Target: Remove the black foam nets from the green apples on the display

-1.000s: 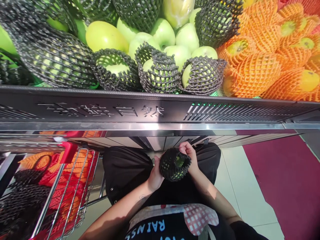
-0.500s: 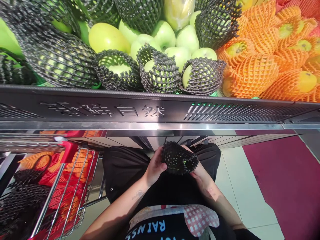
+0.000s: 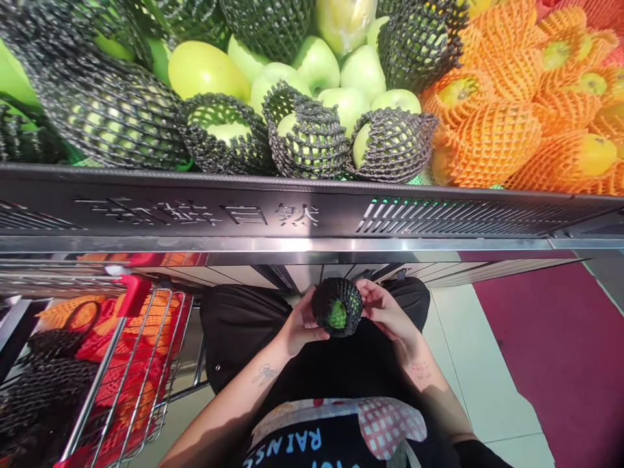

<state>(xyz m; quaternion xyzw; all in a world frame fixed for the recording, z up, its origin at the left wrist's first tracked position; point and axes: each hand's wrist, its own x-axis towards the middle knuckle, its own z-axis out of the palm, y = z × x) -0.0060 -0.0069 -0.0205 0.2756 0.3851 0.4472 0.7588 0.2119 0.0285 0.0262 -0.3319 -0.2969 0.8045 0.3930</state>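
Both my hands hold one green apple (image 3: 337,314) wrapped in a black foam net (image 3: 336,302), low in front of my body. My left hand (image 3: 302,325) cups it from the left with fingers curled round the net. My right hand (image 3: 383,311) grips the net's right side, thumb and fingers pressed on it. A patch of green fruit shows through the net's open end, facing me.
Above my hands runs a dark metal display shelf edge (image 3: 292,214). On it lie green apples (image 3: 316,62), several in black nets (image 3: 307,140), and fruit in orange nets (image 3: 492,140) to the right. A wire shopping cart (image 3: 127,370) with loose nets stands at my left.
The net was stretched and hanging loose over the apple; now it sits tight round it, the open end has turned toward me, and my right hand has moved up beside it.
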